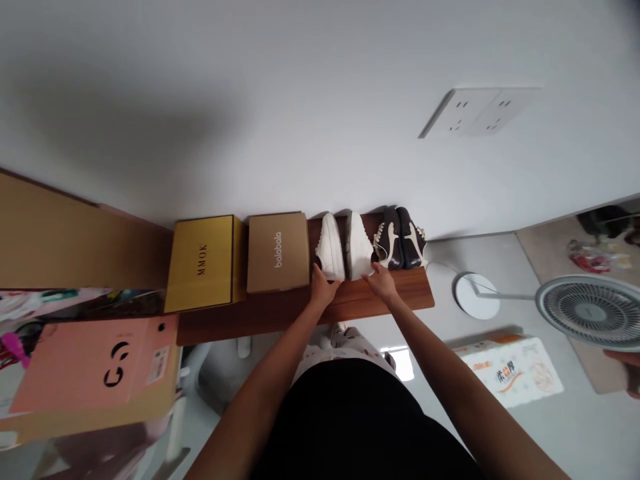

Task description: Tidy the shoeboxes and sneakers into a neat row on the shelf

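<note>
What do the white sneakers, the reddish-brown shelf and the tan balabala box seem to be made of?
The white low-top sneakers look like smooth leather or synthetic leather: even, matte, no weave. The reddish-brown shelf looks like wood or veneer, with visible grain and slight sheen. The tan balabala box looks like plain matte cardboard, with folded edges.
</note>
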### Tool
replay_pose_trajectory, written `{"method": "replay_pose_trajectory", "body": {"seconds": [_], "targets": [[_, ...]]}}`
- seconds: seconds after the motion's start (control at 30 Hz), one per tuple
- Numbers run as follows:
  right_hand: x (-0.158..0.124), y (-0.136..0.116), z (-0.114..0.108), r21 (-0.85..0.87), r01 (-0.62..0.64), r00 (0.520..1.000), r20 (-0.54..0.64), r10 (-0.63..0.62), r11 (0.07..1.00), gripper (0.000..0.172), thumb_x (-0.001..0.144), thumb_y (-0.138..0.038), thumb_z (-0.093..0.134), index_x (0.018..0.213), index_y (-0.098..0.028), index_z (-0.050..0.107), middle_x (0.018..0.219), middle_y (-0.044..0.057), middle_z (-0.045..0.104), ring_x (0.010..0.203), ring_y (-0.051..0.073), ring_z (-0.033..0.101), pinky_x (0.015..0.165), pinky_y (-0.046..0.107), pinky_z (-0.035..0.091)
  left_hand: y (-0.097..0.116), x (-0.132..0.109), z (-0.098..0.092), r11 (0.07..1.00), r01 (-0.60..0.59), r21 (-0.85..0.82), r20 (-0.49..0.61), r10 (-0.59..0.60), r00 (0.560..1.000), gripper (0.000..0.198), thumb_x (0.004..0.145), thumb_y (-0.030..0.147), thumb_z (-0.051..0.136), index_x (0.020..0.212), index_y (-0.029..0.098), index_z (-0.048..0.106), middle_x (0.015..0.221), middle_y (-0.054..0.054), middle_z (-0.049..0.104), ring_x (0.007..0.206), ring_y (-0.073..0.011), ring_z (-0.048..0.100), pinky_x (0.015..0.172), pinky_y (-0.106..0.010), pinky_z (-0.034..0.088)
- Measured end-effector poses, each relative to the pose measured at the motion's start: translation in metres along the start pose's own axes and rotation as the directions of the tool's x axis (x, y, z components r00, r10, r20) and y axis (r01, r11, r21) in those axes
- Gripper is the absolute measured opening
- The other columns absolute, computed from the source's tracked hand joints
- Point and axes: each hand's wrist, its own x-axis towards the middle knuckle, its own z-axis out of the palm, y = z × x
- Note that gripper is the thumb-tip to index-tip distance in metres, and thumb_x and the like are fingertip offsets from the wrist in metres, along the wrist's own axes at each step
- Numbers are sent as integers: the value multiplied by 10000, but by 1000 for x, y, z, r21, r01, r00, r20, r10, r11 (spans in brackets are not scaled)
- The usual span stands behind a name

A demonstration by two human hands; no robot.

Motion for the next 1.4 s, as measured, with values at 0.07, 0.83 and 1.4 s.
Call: {"method": "replay_pose_trajectory", "body": {"seconds": [0.07,0.83,1.4], "targets": [[8,3,3,-32,39,996,85,-36,999,506,774,-410,724,1209,-167,635,1206,128,709,1162,274,653,1036,410,485,1,5,4,998,52,40,19,-53,998,926,726,265,813,1505,48,363,1544,-291,433,1455,-340,425,1168,-421,359],[33,-45,-38,-448,430,873,428,-234,784,295,856,-467,732,961,-217,615,1016,97,733,938,253,686,750,286,449,58,9,-2,816,-183,548,219,71,973,351,839,286,744,1143,184,601,1218,-152,678,1174,-306,637,996,-329,447],[39,-65,-6,-538,511,816,550,-180,670,245,920,-302,646,1112,-151,637,1131,208,723,1040,310,711,844,353,525,50,19,22,803,-235,548,187,156,970,227,878,134,630,1105,120,641,1108,-205,686,1153,-342,644,1070,-388,420]]}}
